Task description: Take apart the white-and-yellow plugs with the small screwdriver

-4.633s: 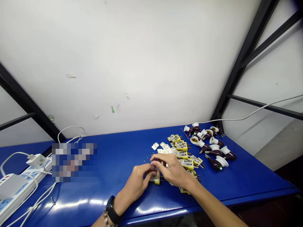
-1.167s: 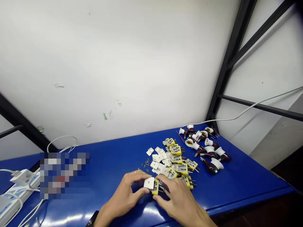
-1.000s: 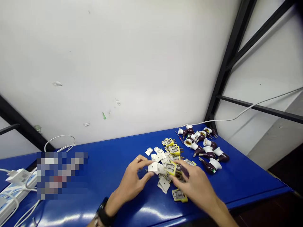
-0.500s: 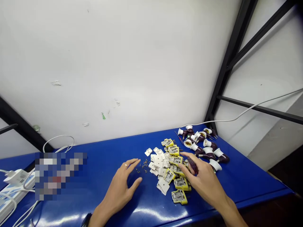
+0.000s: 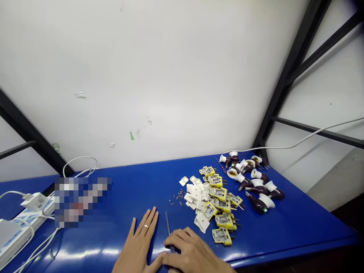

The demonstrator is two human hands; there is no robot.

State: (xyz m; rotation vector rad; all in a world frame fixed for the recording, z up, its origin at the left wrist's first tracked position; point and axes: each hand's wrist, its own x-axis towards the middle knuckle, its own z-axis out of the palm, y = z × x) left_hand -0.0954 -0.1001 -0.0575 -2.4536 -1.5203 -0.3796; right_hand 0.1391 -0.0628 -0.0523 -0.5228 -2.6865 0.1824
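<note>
Right hand [image 5: 195,254] gripping one screwdriver [image 5: 168,224], left hand [image 5: 138,244] flat on table [image 5: 301,223]

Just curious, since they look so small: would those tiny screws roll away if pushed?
Probably: the tiny screws look round-bodied, so likely roll, and the glossy blue tabletop looks slippery. They seem hard to pinch.

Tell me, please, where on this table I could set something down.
The blue table is bare between the small screws and the blurred patch, and right of the lampholders. It is crowded around the yellow plug bodies and white covers.
</note>
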